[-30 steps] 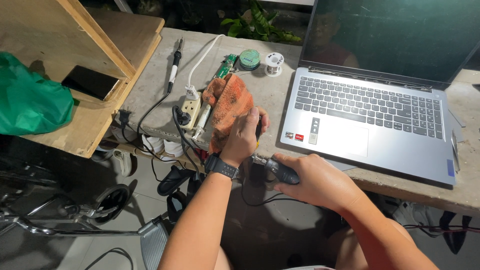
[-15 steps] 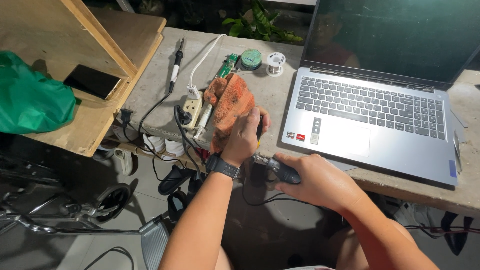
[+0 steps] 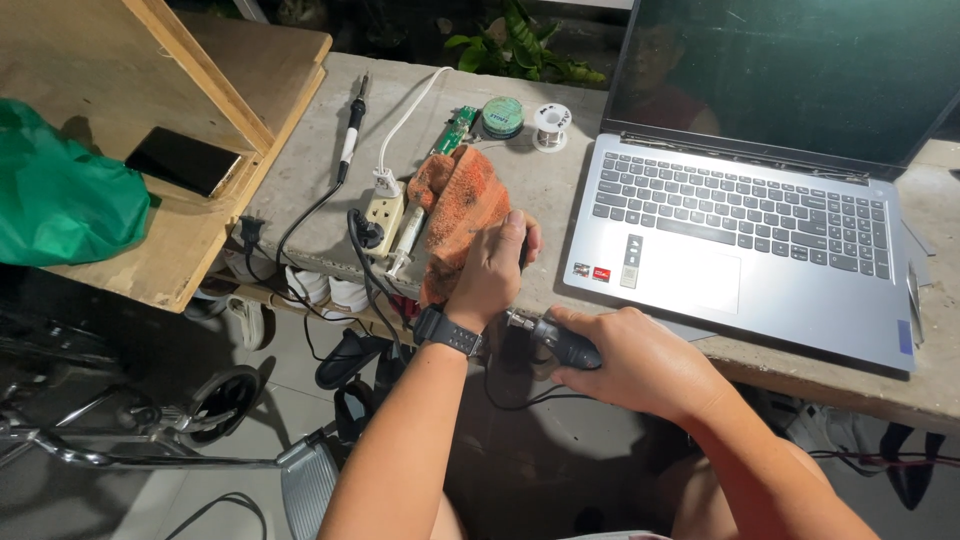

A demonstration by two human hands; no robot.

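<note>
My left hand (image 3: 492,268) presses the orange rag (image 3: 462,215) on the desk (image 3: 560,190) — fingers curled. At four o'clock, my right hand (image 3: 640,362) grips a black tool (image 3: 560,340).

Bare concrete lies between the orange rag (image 3: 462,215) and the laptop (image 3: 745,250). Left of the rag, a power strip (image 3: 385,215) and cords (image 3: 330,200) crowd the bench (image 3: 540,185).

1. A grey concrete bench (image 3: 300,170) carries most of it: an open silver laptop (image 3: 740,250) sits at its right end.
2. An orange rag (image 3: 465,215) lies beside a beige power strip (image 3: 385,215), with a soldering iron (image 3: 350,130) further left.
3. Along the back, a green circuit board (image 3: 455,128), a green tin (image 3: 502,115), a solder spool (image 3: 551,125).
4. The wooden shelf (image 3: 180,250) on the left bears a black phone (image 3: 183,160) and a green bag (image 3: 60,195).
</note>
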